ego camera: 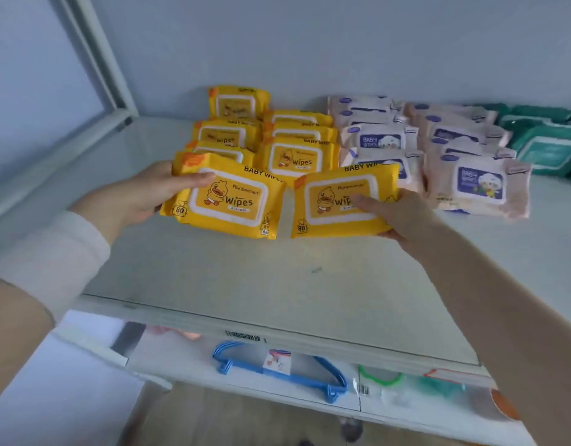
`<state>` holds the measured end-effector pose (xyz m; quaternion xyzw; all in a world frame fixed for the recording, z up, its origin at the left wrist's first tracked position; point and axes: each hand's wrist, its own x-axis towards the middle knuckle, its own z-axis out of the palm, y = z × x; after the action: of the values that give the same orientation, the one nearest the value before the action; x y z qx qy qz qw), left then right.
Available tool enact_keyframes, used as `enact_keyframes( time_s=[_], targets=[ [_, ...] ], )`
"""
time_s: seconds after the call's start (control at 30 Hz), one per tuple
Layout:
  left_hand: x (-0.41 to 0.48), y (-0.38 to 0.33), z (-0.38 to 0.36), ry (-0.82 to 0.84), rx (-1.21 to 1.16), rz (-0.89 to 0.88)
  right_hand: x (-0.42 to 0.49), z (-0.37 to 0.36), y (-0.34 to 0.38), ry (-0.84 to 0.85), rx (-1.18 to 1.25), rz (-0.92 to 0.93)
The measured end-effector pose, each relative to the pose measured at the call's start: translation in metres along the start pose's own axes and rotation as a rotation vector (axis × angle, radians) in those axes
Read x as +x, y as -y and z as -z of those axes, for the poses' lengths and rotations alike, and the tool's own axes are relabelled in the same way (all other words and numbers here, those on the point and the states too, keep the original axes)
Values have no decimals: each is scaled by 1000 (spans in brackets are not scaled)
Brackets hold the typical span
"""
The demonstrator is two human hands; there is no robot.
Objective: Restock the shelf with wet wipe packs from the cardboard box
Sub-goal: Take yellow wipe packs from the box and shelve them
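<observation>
the shelf is a pale, smooth, matt board with faint scuffs; its front strip looks like light plastic. at the shelf's middle, the left yellow pack and right yellow pack are soft plastic film, slightly glossy. toward the shelf's back right, the pink packs look matt, the green packs crinkled. under the shelf, a blue hanger is shiny plastic.

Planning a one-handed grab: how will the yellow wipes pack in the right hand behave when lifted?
Probably soft, slightly floppy: the yellow pack is a crinkled film pouch. Likely hefty for its size: label says 80 wipes. Flat, so unlikely to roll.
</observation>
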<state>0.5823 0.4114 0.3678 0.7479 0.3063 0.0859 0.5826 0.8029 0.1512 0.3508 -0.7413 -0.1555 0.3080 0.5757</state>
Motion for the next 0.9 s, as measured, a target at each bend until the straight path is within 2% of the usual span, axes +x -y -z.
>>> enact_keyframes(
  time_s=[0.2,0.3,0.4,0.47,0.5,0.57,0.7,0.8,0.9],
  targets=[
    [39,23,24,-183,2,67,56,-79,-3,-163,45,128],
    [56,29,16,-336,129,29,67,-96,-15,-344,-228,247],
    [66,32,5,-579,371,-2,69,-99,-20,-526,-493,241],
    [62,33,-7,-692,559,-158,65,-101,-20,-568,-626,304],
    [60,31,-12,-696,687,-269,62,-101,-19,-548,-714,349],
    [56,19,-25,-584,977,-441,53,-95,-15,-457,-892,400],
    [63,-33,-82,-190,1422,-694,25,-39,-3,-339,-1204,373],
    [57,-88,-161,-11,1640,-881,-13,32,3,-350,-1366,246],
    [31,-139,-258,114,1709,-960,-71,121,-3,-332,-1422,24]
  ],
)
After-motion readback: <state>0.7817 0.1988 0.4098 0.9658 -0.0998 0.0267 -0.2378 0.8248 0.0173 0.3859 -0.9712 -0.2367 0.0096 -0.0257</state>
